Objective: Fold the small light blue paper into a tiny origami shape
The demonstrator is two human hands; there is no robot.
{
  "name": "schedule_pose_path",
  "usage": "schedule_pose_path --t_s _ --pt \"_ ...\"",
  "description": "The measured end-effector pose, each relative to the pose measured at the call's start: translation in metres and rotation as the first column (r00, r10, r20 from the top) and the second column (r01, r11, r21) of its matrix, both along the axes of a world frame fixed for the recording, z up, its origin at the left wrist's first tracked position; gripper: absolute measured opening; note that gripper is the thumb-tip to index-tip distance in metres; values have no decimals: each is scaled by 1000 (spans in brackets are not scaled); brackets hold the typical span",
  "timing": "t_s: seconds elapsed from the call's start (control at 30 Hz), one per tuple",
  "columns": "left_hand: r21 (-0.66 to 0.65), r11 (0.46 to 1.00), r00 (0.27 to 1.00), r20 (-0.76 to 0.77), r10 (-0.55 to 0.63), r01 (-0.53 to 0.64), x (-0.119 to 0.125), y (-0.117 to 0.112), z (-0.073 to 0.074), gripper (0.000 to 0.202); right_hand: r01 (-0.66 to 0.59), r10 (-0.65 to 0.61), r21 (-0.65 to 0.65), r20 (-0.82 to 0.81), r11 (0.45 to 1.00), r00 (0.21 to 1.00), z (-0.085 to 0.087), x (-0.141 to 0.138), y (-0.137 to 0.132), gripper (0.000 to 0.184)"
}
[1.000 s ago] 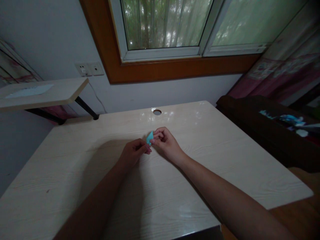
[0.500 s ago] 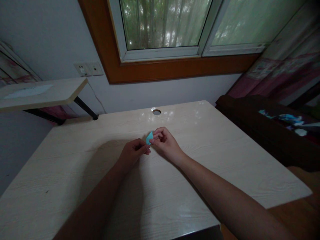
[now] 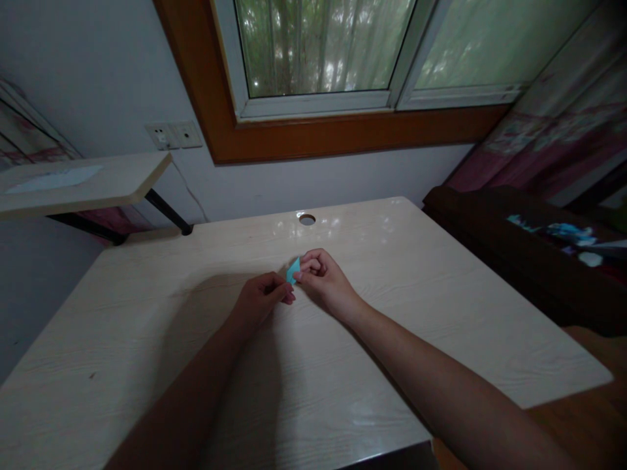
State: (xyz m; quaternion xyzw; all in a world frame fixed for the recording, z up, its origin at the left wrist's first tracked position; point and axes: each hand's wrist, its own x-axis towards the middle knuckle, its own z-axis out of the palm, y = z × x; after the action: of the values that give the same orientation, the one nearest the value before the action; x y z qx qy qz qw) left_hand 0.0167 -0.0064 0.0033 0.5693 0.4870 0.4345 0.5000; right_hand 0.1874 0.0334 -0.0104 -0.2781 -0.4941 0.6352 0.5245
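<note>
Turquoise, small and sharp-cornered, the folded piece (image 3: 293, 269) sits between the 2 hands, around the middle of the desk (image 3: 313, 391); it looks like paper, though its creases are too small to read. The right hand (image 3: 326, 277) pinches it from the right, thumb laid over the near face and other fingers curled behind, probably so that the flat shape cannot swing. The left hand (image 3: 262, 297) has thumb and index finger drawn narrow at the lower left edge, seemingly nipping that end. 2 opposed grips would suit something so thin and light, and they leave its pointed top in view. Whether it touches the desk, I cannot tell.

Around the hands, the pale desktop shows wavy wood grain under a glossy finish, with bright reflections near a round hole (image 3: 307, 220) at the far side, likely cut for cables. To the left, a shelf (image 3: 117, 189) stands on slim black legs (image 3: 169, 212) that lift it above the desk; a whitish sheet (image 3: 56, 179) lies flat on it. Beyond, smooth brown trim (image 3: 313, 138) borders a window (image 3: 318, 49), and a pink-and-pale curtain (image 3: 548, 140) hangs in soft folds at right.
</note>
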Motion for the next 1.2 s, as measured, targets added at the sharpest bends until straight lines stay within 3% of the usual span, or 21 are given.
schedule_pose_path --t_s 0.33,0.63,0.97,1.2 --pt "24 999 999 7 -38 37 -2 3 -8 25 -23 22 12 44 1000 999 4 0 -4 33" --pt "-70 997 998 48 -34 37 1 0 9 24 -27 27 3 11 1000 1000 3 -1 -5 35" --pt "-113 991 992 111 -58 70 -1 1 7 25 -13 13 6 -16 1000 1000 4 -2 -6 33" --pt "-88 992 995 62 -79 85 -2 1 6 27 10 -11 45 22 999 1000 2 -2 -5 35"
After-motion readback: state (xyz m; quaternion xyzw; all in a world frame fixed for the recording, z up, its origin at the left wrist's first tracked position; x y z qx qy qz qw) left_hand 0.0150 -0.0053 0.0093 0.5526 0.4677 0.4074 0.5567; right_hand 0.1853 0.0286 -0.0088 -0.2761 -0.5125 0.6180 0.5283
